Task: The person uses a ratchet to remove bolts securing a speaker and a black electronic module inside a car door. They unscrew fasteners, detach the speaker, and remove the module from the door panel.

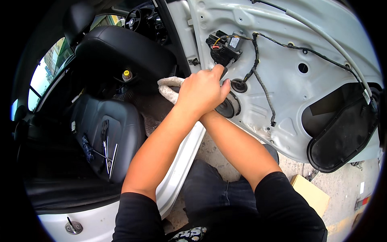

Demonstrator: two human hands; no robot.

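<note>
In front of the open white door point(282, 72), my left hand point(203, 88) is closed on a dark-handled tool point(223, 73), whose metal shaft reaches toward a black motor unit with a silver cylinder point(221, 52). My right forearm point(238, 149) crosses beneath my left wrist, so my right hand is hidden, fingers included. A looped off-white fabric strip point(168, 92) shows just left of my hands. A round speaker point(234, 107) is partly covered behind them. A dark wiring harness point(264, 86) runs over the door's metal.
Black car seats point(105, 48) are on the left, with several tools point(115, 157) on the rear cushion and a yellow-capped bottle point(127, 75) farther in. A black cover point(336, 145) hangs at the door's right. Cardboard point(310, 193) lies on the concrete.
</note>
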